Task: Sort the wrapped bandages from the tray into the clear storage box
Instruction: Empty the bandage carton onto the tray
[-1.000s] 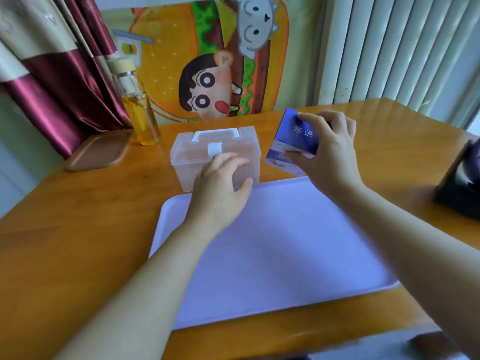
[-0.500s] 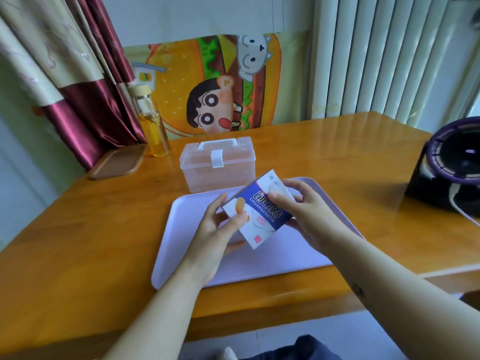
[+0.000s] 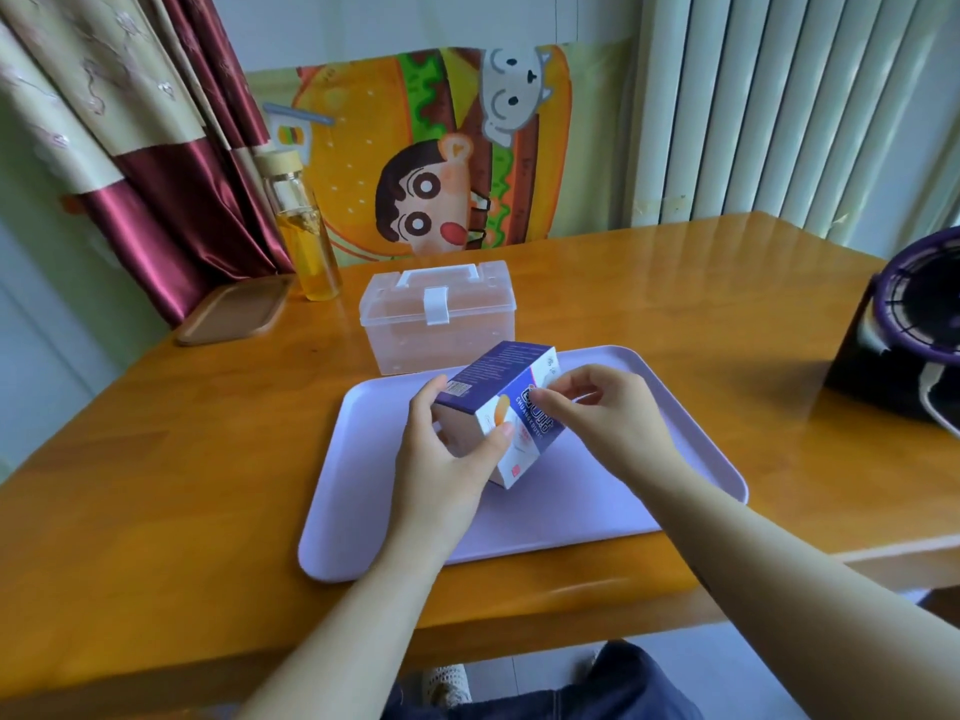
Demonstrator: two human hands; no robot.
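left hand (image 3: pixel 441 459) grips the blue-and-white cardboard carton (image 3: pixel 498 376) over the lilac plastic tray (image 3: pixel 675 459); right hand (image 3: pixel 613 413) pinches its flap, probably to open it.

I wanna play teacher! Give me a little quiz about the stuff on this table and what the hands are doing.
1. True or false: the clear storage box has its lid open.
2. What do the left hand and the right hand both hold? A) a spoon B) the blue and white carton C) a cup
3. Fill the gap: the glass bottle holds ___ liquid.

Key: 1 false, the lid is down with its latch closed. 2 B. 3 yellow.
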